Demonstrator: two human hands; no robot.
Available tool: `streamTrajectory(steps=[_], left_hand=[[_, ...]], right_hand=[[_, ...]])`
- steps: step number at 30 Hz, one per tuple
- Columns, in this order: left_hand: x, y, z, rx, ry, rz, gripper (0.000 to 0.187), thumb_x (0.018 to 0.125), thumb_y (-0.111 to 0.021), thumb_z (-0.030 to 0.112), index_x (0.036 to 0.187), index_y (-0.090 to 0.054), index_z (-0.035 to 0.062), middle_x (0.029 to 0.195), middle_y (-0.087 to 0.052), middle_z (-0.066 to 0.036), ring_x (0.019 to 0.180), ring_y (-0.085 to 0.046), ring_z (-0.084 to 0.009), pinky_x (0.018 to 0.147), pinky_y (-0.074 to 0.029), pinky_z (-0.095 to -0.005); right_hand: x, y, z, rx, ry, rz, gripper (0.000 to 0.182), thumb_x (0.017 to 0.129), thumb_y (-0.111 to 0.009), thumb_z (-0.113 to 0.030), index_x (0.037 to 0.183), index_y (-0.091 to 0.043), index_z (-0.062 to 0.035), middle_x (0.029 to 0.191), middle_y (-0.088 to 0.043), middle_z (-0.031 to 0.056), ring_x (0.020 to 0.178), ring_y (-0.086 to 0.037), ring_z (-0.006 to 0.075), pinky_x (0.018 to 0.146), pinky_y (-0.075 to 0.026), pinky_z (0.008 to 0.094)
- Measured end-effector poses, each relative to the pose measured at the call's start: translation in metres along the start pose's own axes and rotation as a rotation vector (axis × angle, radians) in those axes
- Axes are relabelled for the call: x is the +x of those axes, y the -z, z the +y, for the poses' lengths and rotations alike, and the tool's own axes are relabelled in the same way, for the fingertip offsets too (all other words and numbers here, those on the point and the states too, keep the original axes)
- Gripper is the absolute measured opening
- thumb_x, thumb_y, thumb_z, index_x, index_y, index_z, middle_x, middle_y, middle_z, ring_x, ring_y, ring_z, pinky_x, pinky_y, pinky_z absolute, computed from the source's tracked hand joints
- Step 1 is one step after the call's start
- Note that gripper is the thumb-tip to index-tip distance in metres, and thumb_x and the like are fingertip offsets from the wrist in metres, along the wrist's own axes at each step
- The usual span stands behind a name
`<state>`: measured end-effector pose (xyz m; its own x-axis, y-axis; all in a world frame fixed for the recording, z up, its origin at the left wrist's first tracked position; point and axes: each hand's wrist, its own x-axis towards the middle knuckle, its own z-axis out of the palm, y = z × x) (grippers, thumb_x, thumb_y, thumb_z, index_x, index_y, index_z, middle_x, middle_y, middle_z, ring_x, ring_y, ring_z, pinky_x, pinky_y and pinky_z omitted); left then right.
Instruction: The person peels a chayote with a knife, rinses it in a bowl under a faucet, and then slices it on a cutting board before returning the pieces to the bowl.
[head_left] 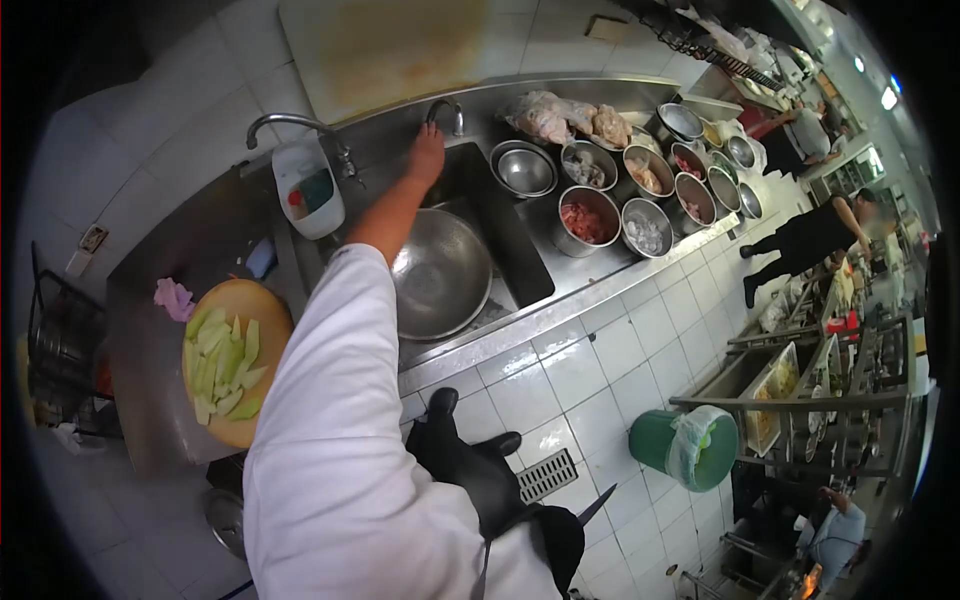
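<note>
My left hand [427, 152], bare below a white sleeve, reaches over the sink [520, 240] and grips the end of the curved faucet [444, 104]. Under my forearm, a large metal bowl [443, 275] sits in the sink. My right hand [562, 538], low in the view, appears covered in black, and its fingers are hard to make out. From it sticks out a dark pointed blade, apparently a knife [598, 505]. Left of my sleeve, pale green vegetable slices [225, 362] lie on a round cutting board [265, 315].
Metal pots of meat [588, 218] and smaller bowls [524, 171] crowd the right counter beside bagged food [545, 116]. A white container [308, 190] stands by a second faucet [290, 119]. A lined green bin [665, 440] is on the tiled floor. Other people [810, 235] stand farther right.
</note>
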<state>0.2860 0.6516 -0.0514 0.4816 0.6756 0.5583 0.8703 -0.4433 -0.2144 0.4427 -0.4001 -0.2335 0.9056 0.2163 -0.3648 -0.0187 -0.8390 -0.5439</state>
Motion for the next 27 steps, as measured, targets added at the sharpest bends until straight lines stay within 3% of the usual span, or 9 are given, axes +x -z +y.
streamTrajectory(steps=[3,7,10,13,15,19,22,23,27], left_hand=[[-0.015,0.055,-0.008,0.039,-0.018,-0.522,0.047,0.087,-0.062,0.018,0.125,-0.060,-0.0083,0.125,-0.063,-0.026,0.122,-0.058,-0.0353,0.106,-0.046,-0.0455],[-0.040,0.065,0.014,-0.521,0.657,-0.549,0.046,0.093,-0.062,0.036,0.125,-0.062,0.0024,0.118,-0.068,-0.020,0.108,-0.066,-0.0370,0.095,-0.052,-0.0487],[-0.043,-0.012,0.044,-2.043,1.317,-0.525,0.050,0.098,-0.054,0.046,0.118,-0.064,0.0018,0.114,-0.069,-0.018,0.102,-0.067,-0.0350,0.088,-0.056,-0.0545],[-0.027,-0.047,0.069,-2.931,1.450,-0.372,0.050,0.104,-0.041,0.040,0.084,-0.066,0.0021,0.083,-0.071,-0.013,0.079,-0.071,-0.0302,0.080,-0.060,-0.0493],[0.000,-0.004,0.087,-2.635,1.921,-0.373,0.043,0.108,-0.038,0.033,0.093,-0.066,0.0040,0.069,-0.064,-0.006,0.058,-0.062,-0.0151,0.052,-0.054,-0.0259],[-0.001,0.014,0.073,-2.602,1.675,-0.307,0.020,0.105,-0.051,0.021,0.108,-0.065,0.0074,0.060,-0.044,0.007,0.043,-0.035,-0.0042,0.036,-0.026,-0.0181],[-0.004,-0.002,0.043,-2.368,1.487,-0.091,0.020,0.099,-0.063,0.021,0.115,-0.066,0.0074,0.066,-0.049,0.008,0.047,-0.039,-0.0006,0.037,-0.028,-0.0155],[-0.010,-0.025,0.024,-1.969,1.337,-0.264,0.034,0.092,-0.071,0.019,0.122,-0.065,0.0035,0.084,-0.064,0.001,0.064,-0.058,-0.0071,0.052,-0.048,-0.0218],[-0.065,0.043,0.019,-1.258,0.810,-0.222,0.045,0.092,-0.071,0.031,0.121,-0.065,-0.0034,0.112,-0.070,-0.015,0.101,-0.067,-0.0245,0.089,-0.052,-0.0368]], right_hand=[[-0.024,0.006,0.004,0.044,0.002,0.078,0.035,0.092,-0.070,-0.029,0.086,-0.059,0.0044,0.071,-0.062,0.0105,0.060,-0.056,0.0210,0.054,-0.046,0.0404],[-0.023,-0.030,0.006,0.327,-0.163,0.196,0.033,0.097,-0.066,-0.025,0.076,-0.054,-0.0026,0.060,-0.057,0.0071,0.051,-0.053,0.0148,0.045,-0.043,0.0326],[-0.055,0.007,-0.214,0.425,-0.077,0.105,0.033,0.100,-0.062,-0.028,0.083,-0.053,-0.0017,0.065,-0.060,0.0099,0.039,-0.055,0.0172,0.036,-0.043,0.0303],[-0.033,0.001,-0.297,0.541,-0.108,-0.040,0.027,0.100,-0.063,-0.026,0.090,-0.058,-0.0027,0.071,-0.062,0.0081,0.041,-0.055,0.0150,0.036,-0.043,0.0290],[-0.010,-0.016,-0.350,0.487,0.030,-0.119,0.026,0.099,-0.064,-0.028,0.093,-0.061,-0.0023,0.072,-0.063,0.0071,0.043,-0.054,0.0136,0.037,-0.045,0.0283],[0.009,-0.037,-0.512,0.263,0.338,-0.463,0.046,0.092,-0.071,-0.023,0.129,-0.058,0.0027,0.079,-0.068,0.0119,0.064,-0.066,0.0199,0.059,-0.054,0.0340],[0.023,-0.075,-0.614,0.213,0.503,-0.769,0.046,0.091,-0.069,-0.013,0.133,-0.055,0.0008,0.088,-0.067,0.0116,0.066,-0.067,0.0162,0.060,-0.055,0.0322],[0.028,-0.089,-0.645,0.162,0.468,-0.917,0.044,0.091,-0.067,-0.010,0.132,-0.056,0.0001,0.089,-0.067,0.0113,0.065,-0.067,0.0167,0.057,-0.055,0.0310],[0.041,-0.173,-0.737,0.051,0.455,-1.059,0.021,0.089,-0.066,-0.020,0.098,-0.067,-0.0011,0.078,-0.067,0.0068,0.060,-0.065,0.0161,0.056,-0.054,0.0315]])
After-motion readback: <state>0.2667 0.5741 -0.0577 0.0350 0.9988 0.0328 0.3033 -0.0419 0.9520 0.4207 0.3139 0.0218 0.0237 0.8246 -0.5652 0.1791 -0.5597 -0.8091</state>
